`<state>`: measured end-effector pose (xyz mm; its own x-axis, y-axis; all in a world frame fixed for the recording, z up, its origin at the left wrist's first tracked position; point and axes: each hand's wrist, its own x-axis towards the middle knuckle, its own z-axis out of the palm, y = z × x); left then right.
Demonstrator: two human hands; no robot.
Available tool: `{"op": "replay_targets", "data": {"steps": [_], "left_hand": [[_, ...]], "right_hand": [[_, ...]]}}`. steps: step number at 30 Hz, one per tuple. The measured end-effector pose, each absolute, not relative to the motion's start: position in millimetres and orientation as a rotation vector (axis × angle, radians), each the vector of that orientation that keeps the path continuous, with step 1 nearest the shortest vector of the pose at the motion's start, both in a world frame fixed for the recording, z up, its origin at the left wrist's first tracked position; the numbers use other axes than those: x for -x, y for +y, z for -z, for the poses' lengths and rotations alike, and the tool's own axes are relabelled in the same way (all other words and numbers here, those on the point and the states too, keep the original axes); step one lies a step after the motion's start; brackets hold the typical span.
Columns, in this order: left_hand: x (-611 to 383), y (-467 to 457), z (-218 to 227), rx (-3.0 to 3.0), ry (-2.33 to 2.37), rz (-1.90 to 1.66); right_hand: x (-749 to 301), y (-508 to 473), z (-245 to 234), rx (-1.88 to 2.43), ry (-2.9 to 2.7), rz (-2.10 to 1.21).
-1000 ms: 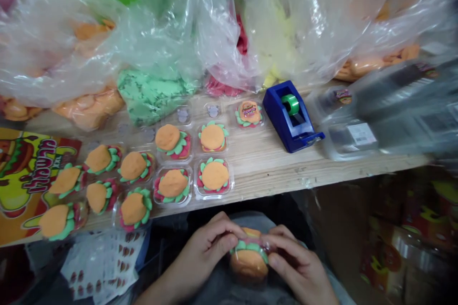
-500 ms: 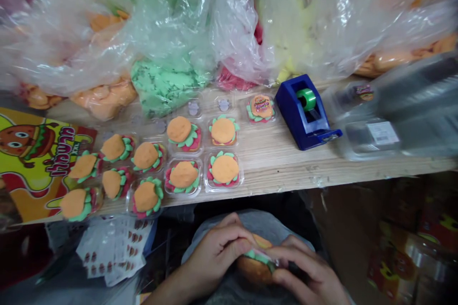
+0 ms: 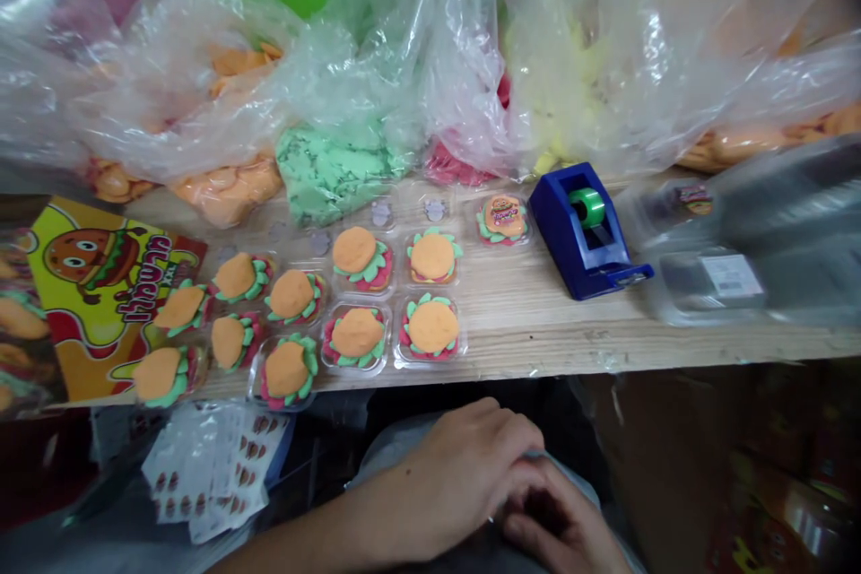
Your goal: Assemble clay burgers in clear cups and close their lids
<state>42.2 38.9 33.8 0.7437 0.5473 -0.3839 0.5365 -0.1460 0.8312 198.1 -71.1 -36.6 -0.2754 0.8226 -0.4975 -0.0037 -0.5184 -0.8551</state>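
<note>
Over my lap, below the table edge, my left hand [image 3: 464,471] is closed and reaches across to my right hand [image 3: 555,507]. The two hands meet, and the fingers of my right hand are curled. What lies between them is hidden; only a small shiny spot shows under my left hand. Nearest on the table stand clear plastic trays with burger-shaped sweets [image 3: 432,326], each with an orange bun, green frill and red layer. One closed pack with a printed sticker [image 3: 503,218] sits behind them, beside a blue tape dispenser [image 3: 582,233].
Clear bags of orange, green [image 3: 340,170], red and yellow pieces line the back of the table. Stacked clear plastic containers [image 3: 706,287] stand at the right. A yellow printed box [image 3: 87,305] lies at the left, and sticker sheets [image 3: 208,466] lie below the table edge.
Half a second ago both hands held a burger-shaped sweet in plain sight. My left hand has since moved right and over, and the sweet is out of sight. The view has shifted slightly left.
</note>
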Motion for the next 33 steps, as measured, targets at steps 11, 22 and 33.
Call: {"op": "replay_targets", "data": {"steps": [11,22,33], "left_hand": [[-3,6,-15,-1.197,1.210,-0.223],[-15,6,-10,-1.358,1.166,-0.248],[7,-9,-6,-1.049,1.154,-0.278]], "right_hand": [[-210,-59,32,1.363,-1.071,-1.886],[-211,-41,18,1.534,-1.312,-1.684],[-204,-48,14,1.437,-0.968,-1.796]]}}
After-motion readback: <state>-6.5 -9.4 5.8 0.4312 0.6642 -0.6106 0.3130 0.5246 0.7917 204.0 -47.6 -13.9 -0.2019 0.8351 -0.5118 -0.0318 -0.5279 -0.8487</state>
